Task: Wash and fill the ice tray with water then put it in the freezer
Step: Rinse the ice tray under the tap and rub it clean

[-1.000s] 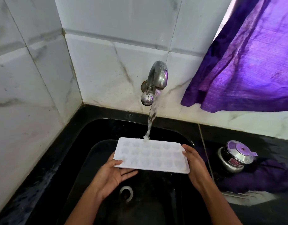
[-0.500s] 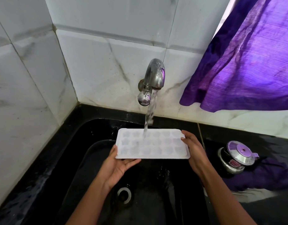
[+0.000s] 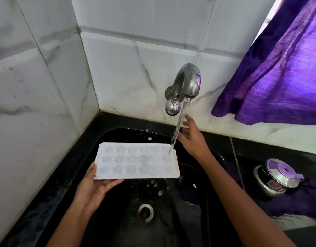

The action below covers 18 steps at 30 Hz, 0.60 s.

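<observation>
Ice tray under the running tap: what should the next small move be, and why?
Probably reach the right hand to the tap knob and close it. That hand hovers open beside the stream, below the knob, while the left hand alone holds the ice tray, and the stream strikes its far right corner and drips off into the sink.

Head-worn view, close, down into sink (image 3: pixel 107 216)

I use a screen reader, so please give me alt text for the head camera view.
A left hand holds a white ice tray under water running from a wall tap over a black sink. The right hand is raised beside the stream, holding nothing.
</observation>
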Motion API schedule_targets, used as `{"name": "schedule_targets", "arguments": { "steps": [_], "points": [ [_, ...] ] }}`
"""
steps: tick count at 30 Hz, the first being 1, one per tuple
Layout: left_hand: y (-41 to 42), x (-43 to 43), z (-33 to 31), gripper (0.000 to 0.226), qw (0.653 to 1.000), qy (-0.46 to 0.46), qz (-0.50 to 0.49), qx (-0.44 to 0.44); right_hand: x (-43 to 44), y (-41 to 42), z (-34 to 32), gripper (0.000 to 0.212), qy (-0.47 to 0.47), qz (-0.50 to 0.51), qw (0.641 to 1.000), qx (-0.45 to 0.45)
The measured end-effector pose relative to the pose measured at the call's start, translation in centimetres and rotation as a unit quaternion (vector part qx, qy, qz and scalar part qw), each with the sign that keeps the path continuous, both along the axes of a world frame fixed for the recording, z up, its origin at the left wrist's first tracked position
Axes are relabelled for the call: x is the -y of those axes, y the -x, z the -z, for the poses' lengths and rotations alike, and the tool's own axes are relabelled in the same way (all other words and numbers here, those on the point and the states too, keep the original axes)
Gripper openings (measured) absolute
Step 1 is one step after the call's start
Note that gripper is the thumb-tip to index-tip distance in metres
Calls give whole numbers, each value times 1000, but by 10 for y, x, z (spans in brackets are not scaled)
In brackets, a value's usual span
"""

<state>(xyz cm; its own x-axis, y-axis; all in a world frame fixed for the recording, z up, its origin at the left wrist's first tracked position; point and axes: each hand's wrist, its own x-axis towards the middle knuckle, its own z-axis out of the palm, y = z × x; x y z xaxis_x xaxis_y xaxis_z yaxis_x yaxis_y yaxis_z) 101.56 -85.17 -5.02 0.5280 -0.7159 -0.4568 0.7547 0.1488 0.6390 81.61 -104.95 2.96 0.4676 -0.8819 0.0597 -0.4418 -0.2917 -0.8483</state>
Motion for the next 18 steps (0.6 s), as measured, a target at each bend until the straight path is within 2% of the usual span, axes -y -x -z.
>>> {"name": "schedule_targets", "arguments": {
  "steps": [3,6,8,12,18],
  "points": [
    [2,-5,3,26,1000,-10,11,16,10,-16,-19,68,167,-52,977,-125],
    [14,-2,5,26,999,-23,34,12,15,-27,-30,74,303,-52,910,-278],
    [27,3,6,26,998,-31,53,3,19,-30,-33,68,381,-40,861,-333],
    [57,16,9,27,995,-40,92,-15,27,-33,-39,50,456,-33,806,-376],
    [97,37,11,29,989,-52,133,-48,33,-42,-39,34,478,-25,797,-368]
  ]
}}
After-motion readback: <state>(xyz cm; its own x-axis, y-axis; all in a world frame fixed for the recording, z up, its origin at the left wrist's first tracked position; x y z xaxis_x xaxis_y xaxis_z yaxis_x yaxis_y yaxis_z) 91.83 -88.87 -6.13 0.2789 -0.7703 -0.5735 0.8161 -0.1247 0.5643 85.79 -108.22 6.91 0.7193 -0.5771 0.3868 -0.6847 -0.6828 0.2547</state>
